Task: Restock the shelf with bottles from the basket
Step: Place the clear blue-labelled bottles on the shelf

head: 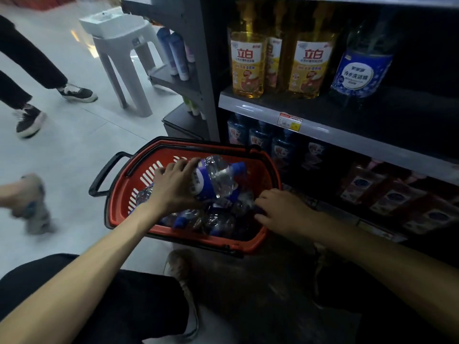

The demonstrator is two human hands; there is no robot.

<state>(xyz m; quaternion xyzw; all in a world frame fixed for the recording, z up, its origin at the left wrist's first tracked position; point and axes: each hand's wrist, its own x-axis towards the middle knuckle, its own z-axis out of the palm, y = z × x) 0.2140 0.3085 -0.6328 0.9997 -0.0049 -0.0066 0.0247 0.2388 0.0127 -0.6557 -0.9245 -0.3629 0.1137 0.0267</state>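
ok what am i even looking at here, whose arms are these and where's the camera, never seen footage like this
There is no machine here. The camera sits on a person's head and looks forward and down, so the two bare arms reaching in from the bottom are that person's own. They seem to be crouched in a shop aisle.

In front of them, on the floor, is a red basket full of clear bottles with blue caps. The left hand is wrapped around one bottle and holds it over the basket. The right hand reaches in among the other bottles; whether it grips one cannot be told.

To the right is the shelf, with yellow and blue bottles already on it. Other people's legs pass at the left.
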